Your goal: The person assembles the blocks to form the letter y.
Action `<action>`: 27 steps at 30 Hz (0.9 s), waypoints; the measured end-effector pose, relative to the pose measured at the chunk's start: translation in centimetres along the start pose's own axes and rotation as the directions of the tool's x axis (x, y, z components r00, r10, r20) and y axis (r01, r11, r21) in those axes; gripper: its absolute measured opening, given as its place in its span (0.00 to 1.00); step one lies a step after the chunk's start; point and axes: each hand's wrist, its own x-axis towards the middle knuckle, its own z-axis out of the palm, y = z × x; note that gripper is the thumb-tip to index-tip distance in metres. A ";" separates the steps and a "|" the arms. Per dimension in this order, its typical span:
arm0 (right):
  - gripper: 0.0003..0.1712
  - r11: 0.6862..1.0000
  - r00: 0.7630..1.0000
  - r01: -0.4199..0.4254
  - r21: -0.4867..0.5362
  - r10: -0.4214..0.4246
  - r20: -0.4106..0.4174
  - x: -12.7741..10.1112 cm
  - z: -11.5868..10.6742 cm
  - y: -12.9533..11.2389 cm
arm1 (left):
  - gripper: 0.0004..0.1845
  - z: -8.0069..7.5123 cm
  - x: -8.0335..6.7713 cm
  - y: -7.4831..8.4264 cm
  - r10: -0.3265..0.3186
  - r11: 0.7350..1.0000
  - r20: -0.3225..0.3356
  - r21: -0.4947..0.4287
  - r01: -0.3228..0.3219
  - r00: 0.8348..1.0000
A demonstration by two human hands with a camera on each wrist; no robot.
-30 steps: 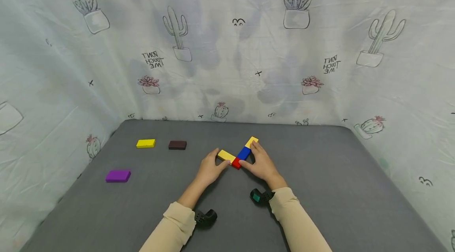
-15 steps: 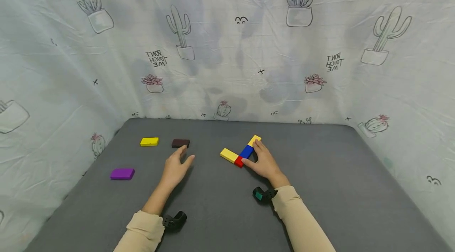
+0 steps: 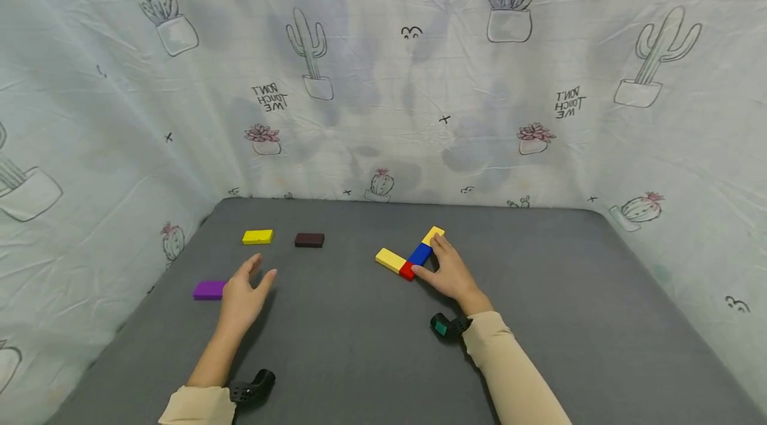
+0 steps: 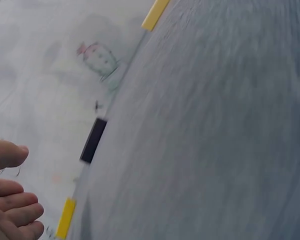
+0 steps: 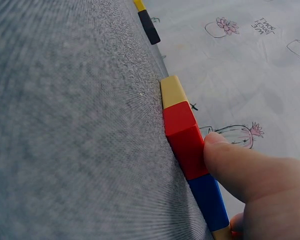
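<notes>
Left hand [image 3: 240, 295] spread, empty, hovering just beside purple block [image 3: 208, 290] at left of grey table [image 3: 371, 345]. Right hand [image 3: 451, 273] resting with thumb and fingers against red block [image 3: 407, 271] and blue block [image 3: 420, 254]. Likely light, rigid, smooth; best pinched across long edges.

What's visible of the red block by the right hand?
The red block is a small, glossy, solid-coloured rectangular piece lying flat on the grey table. It sits at the near corner of a V of blocks: a yellow block butts it on the left, a blue block continues from it away from the person. The right hand rests against it, thumb pressing its side.
</notes>
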 end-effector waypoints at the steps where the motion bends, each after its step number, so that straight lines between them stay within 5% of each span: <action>1: 0.50 1.000 1.000 0.000 0.001 0.000 -0.004 0.0 0.0 0.0 | 0.34 -0.3 -0.1 -0.2 0.006 1.000 -0.024 0.016 -0.006 1.000; 8: 0.51 1.000 1.000 0.000 0.009 0.000 0.025 -0.3 0.5 -0.3 | 0.31 -3.0 -1.4 -2.6 0.024 0.992 -0.193 0.127 0.001 0.981; 13: 0.51 1.000 1.000 -0.001 0.020 0.001 0.009 -0.3 0.7 -0.2 | 0.31 -4.3 -1.5 -3.8 -0.003 0.990 -0.244 0.133 0.037 0.970; 22: 0.51 1.000 1.000 0.014 -0.001 -0.014 -0.010 0.1 0.2 0.2 | 0.35 -5.5 -1.0 -5.5 -0.144 0.974 -0.216 0.139 0.176 0.966; 27: 0.51 1.000 1.000 0.013 -0.011 -0.013 0.001 0.1 0.1 0.1 | 0.41 -5.3 -1.1 -6.1 -0.239 0.950 -0.126 0.176 0.258 0.963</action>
